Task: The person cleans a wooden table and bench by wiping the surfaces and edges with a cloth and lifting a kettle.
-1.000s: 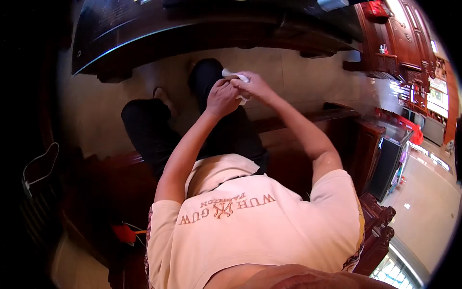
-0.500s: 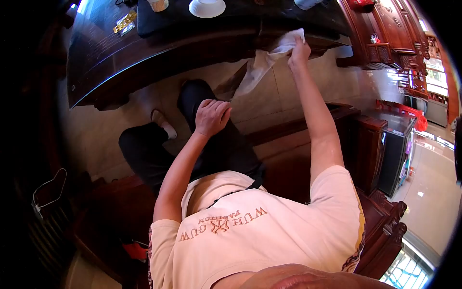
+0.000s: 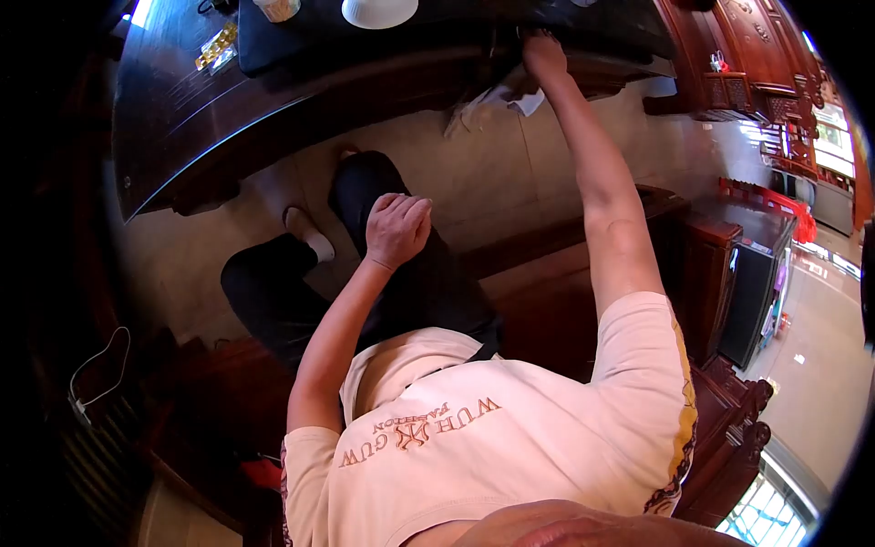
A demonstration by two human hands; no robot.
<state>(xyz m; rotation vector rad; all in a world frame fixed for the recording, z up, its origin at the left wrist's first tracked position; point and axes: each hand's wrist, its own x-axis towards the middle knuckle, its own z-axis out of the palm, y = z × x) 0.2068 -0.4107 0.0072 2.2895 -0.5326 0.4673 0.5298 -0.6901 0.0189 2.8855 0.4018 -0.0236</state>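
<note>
My left hand (image 3: 398,226) rests above my dark-trousered knee (image 3: 369,187), its fingers curled in and nothing showing in them. My right arm stretches forward, and my right hand (image 3: 545,56) is at the near edge of the dark table (image 3: 383,68). Its fingertips are dim against the black top, so their grip is not clear. Just below that hand, under the table edge, is a crumpled, thin whitish sheet (image 3: 492,107); I cannot tell whether it is cloth, paper or plastic.
On the table stand a white bowl-like thing (image 3: 380,11), a cup (image 3: 277,9) and a gold-coloured packet (image 3: 217,46). Carved wooden furniture (image 3: 756,55) lies to the right. A black box-like unit (image 3: 749,296) stands beside my seat. A white cable (image 3: 114,365) hangs at left.
My right hand has moved forward and slightly left, to the table edge. The whitish sheet it held up now sits lower, beneath the edge. My left hand has barely moved.
</note>
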